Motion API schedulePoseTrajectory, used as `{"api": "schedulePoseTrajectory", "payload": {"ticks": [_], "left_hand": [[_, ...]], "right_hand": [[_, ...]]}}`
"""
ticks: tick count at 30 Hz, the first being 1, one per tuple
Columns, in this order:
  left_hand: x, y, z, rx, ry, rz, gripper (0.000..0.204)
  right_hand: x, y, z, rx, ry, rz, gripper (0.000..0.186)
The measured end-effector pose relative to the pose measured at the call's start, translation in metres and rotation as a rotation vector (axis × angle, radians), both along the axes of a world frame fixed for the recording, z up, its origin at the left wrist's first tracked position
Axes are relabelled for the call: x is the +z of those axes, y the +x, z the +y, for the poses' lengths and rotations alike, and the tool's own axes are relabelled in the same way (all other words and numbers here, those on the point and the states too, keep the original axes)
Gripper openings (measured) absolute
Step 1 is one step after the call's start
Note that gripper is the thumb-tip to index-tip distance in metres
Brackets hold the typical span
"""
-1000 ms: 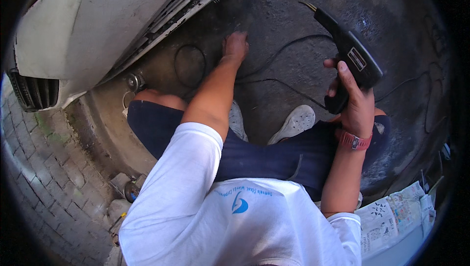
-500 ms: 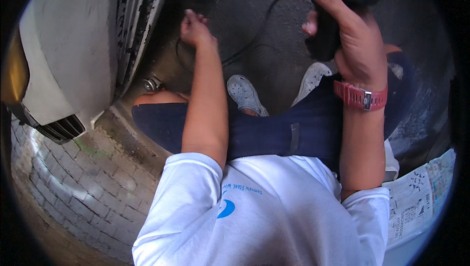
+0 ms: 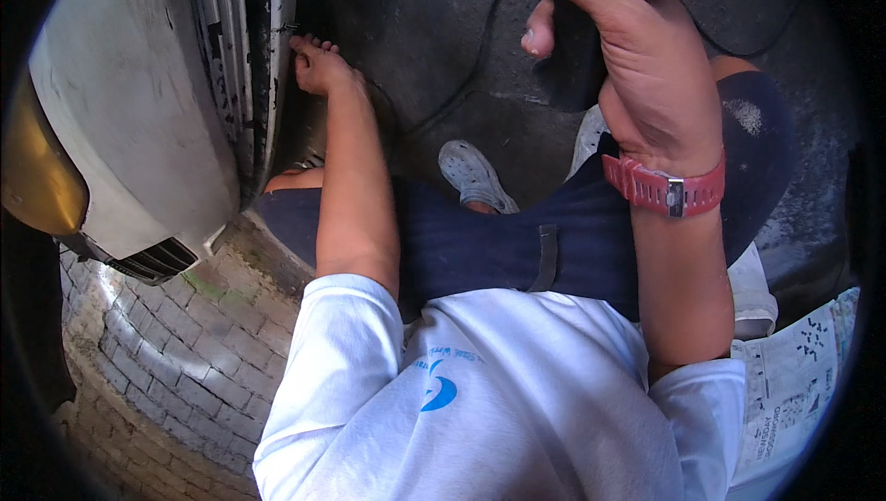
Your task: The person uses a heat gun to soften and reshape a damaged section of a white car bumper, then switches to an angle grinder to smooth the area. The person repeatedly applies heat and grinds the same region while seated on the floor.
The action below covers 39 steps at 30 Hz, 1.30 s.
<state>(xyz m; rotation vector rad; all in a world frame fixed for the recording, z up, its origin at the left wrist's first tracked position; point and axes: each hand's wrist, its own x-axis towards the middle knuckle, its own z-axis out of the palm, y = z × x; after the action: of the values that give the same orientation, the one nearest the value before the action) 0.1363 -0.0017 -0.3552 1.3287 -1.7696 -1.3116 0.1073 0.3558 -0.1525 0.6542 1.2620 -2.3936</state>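
So, right hand (image 3: 651,86) first: it's wrapped around the grip of a black pistol-shaped tool (image 3: 574,58), palm against the handle. The thumb stretches up and across, a fingertip pokes out beyond it, and another curls out in front of the grip. The tool sits up at the top edge of the view, so most of its body is cut off; what shows is dark, smooth and blocky.

Left hand (image 3: 323,67) is well apart from it, over on the other side, fingers bent in and bunched near the ridged edge (image 3: 277,67) of a white vehicle panel (image 3: 138,95). Honestly it's dim and small over there, so I can't tell whether the fingers are pinching something or just touching the edge. That edge has long grooves and chipped paint with black showing through, while the panel itself is broad, curved and scuffed.

A thin black cable (image 3: 475,72) loops over the rough, dark floor (image 3: 406,30) between the hands. There's a red slotted watch strap (image 3: 715,189) on the right wrist, just below the tool.
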Motion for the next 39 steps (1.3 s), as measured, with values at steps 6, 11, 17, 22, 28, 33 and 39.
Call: {"api": "schedulePoseTrajectory", "payload": {"ticks": [6, 11, 17, 22, 28, 33, 39], "left_hand": [[-0.009, -0.001, 0.003, -0.012, -0.042, -0.090, 0.056], [-0.005, -0.006, 0.013, -0.115, -0.065, -0.231, 0.058], [-0.001, -0.032, 0.028, -0.101, 0.029, -0.120, 0.066], [-0.001, -0.040, 0.032, -0.082, 0.100, -0.138, 0.072], [0.006, -0.053, 0.040, -0.018, 0.251, -0.116, 0.073], [0.005, -0.071, 0.066, -0.088, 0.295, -0.080, 0.075], [0.013, -0.118, 0.069, -0.145, 0.386, -0.019, 0.070]], "right_hand": [[-0.005, 0.002, 0.008, 0.045, -0.043, -0.072, 0.028], [0.000, -0.001, 0.012, 0.058, -0.044, -0.128, 0.027], [0.011, -0.005, 0.015, 0.040, -0.059, -0.079, 0.027], [0.011, -0.003, 0.031, 0.068, -0.112, -0.154, 0.028], [-0.022, 0.018, 0.010, 0.032, 0.043, 0.127, 0.032], [-0.028, 0.025, 0.012, 0.028, -0.017, 0.131, 0.034], [-0.024, 0.024, 0.015, 0.060, 0.027, 0.124, 0.036]]}}
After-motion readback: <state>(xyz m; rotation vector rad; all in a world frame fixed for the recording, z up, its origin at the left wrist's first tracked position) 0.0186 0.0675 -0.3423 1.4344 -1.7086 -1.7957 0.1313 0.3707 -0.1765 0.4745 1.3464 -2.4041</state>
